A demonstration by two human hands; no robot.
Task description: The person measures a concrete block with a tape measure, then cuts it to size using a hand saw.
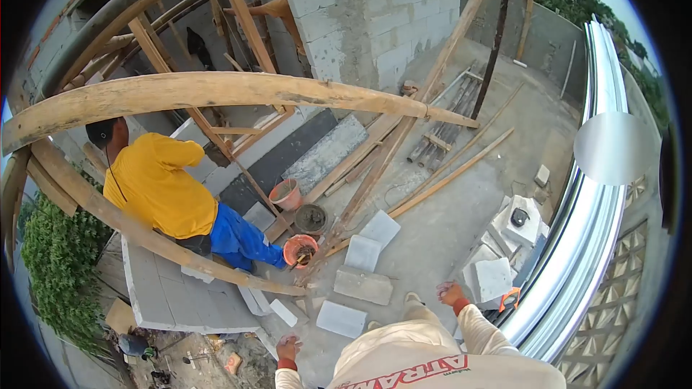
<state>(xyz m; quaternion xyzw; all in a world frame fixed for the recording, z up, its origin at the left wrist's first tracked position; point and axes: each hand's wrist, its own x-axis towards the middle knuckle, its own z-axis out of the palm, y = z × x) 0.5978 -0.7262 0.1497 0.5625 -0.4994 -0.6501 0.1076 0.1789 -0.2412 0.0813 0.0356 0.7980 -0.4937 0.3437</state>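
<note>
My left hand [289, 349] hangs low beside my body with nothing in it, its fingers loosely apart. Nearest to it are a small light block [284, 313] and a larger pale block [341, 319] on the floor. My right hand [451, 294] is also empty, with fingers slightly spread. Just right of it stand stacked light blocks [493, 279], apart from the fingers. An orange-handled tool [509, 299] lies against that stack, its lower part hidden. A round black object [519, 217] rests on top of another block.
A co-worker in a yellow shirt [169, 184] stands left, near mortar buckets [299, 250]. Wooden poles [238, 91] cross in front. Long shiny metal profiles [602, 216] run along the right side. Pipes [450, 130] and planks lie farther back. Another person [277, 11] is behind the frame.
</note>
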